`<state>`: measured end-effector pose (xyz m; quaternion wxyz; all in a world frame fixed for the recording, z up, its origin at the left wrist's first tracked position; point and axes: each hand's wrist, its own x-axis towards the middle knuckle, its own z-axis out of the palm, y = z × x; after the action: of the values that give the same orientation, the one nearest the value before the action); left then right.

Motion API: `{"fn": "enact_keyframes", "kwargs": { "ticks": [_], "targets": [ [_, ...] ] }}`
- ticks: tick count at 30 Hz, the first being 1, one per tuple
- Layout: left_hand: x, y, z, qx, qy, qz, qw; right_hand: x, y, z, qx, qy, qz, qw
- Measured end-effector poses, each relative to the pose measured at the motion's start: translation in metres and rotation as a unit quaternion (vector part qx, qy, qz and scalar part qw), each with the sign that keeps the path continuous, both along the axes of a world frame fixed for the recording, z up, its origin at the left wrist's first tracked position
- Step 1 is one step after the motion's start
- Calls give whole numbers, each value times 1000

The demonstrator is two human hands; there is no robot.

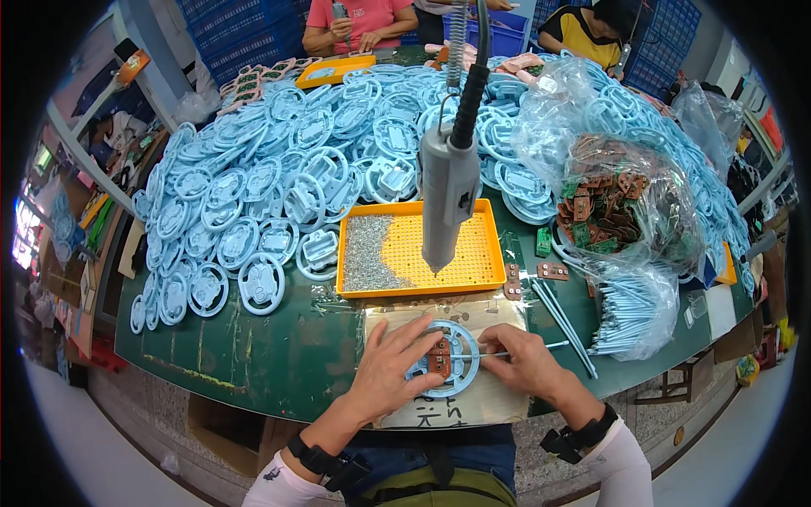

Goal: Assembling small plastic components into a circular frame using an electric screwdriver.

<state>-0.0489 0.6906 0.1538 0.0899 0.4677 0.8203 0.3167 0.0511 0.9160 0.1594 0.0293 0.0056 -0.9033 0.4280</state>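
A light blue plastic toy steering wheel (463,384) lies on a wooden board (498,407) at the table's near edge. Inside its ring sits a brown circuit board (439,362). My left hand (390,365) grips the wheel from the left, fingers across its upper part and thumb by the circuit board. With closed fingertips, my right hand (517,359) pinches a thin light blue rod (555,345) at the wheel's right rim. The rod's inner end reaches toward the circuit board, and its outer end sticks out past my hand. My palm sides and the pinched spot are hidden.
A grey electric screwdriver (445,198) hangs over a yellow tray (490,283) of small screws (367,253). Blue wheels (262,283) heap up behind. On the right are bagged circuit boards (604,198), bundled rods (634,313) and loose rods (568,329). Co-workers (363,21) sit opposite.
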Motion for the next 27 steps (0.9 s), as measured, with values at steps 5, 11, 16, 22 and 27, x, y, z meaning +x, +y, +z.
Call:
{"fn": "enact_keyframes", "kwargs": {
  "ticks": [5, 11, 16, 22, 27],
  "targets": [
    [0, 0, 2, -8, -8, -1, 1000, -1, 4, -6, -4, 25, 16, 1000],
    [1, 0, 3, -14, -11, 1, 1000, -2, 3, -5, 5, 41, 20, 999],
    [2, 0, 2, -13, -18, 4, 1000, 0, 2, -5, 8, 48, 16, 999],
    [0, 1, 2, -9, -16, 6, 1000, -4, 4, -1, 18, 50, 26, 998],
    [0, 1, 3, -11, -8, 8, 1000, -14, 13, 21, 11, 73, 39, 997]
  ]
}}
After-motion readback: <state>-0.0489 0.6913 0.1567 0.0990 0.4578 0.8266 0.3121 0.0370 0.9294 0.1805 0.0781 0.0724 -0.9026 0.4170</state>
